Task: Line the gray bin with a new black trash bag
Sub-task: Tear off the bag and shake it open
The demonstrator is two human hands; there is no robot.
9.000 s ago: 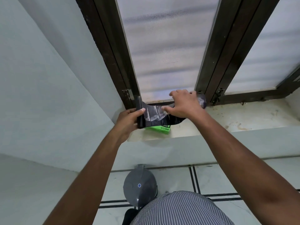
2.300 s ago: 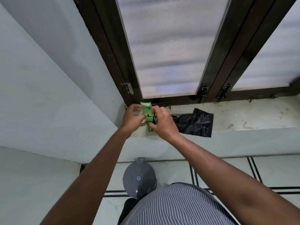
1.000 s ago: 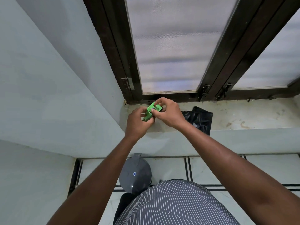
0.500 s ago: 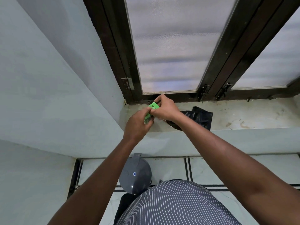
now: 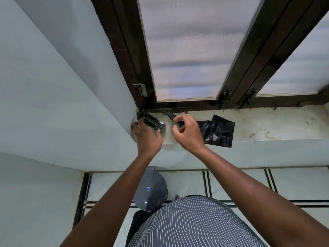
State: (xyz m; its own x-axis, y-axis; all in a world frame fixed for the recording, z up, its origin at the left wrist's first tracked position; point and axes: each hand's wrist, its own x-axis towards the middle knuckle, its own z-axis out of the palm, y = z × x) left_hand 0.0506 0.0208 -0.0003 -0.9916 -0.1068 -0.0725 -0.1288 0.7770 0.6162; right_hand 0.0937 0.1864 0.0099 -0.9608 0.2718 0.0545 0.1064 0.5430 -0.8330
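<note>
Box (image 5: 151, 123): moved from between both hands into sill corner, left hand (image 5: 146, 138) gripping it. Right hand (image 5: 187, 132): pinched nothing discernible. Folded black bag (image 5: 218, 132): best grasped by one edge.

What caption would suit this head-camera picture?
Left hand setting the bag box on the window sill, black trash bag beside, gray bin below.

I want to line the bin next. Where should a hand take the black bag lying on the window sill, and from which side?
Probably pinch the folded black bag at its front edge, which reaches the lip of the sill. It lies flat, so a thumb can slip under there, coming from the person's side. The right hand is nearest.
</note>
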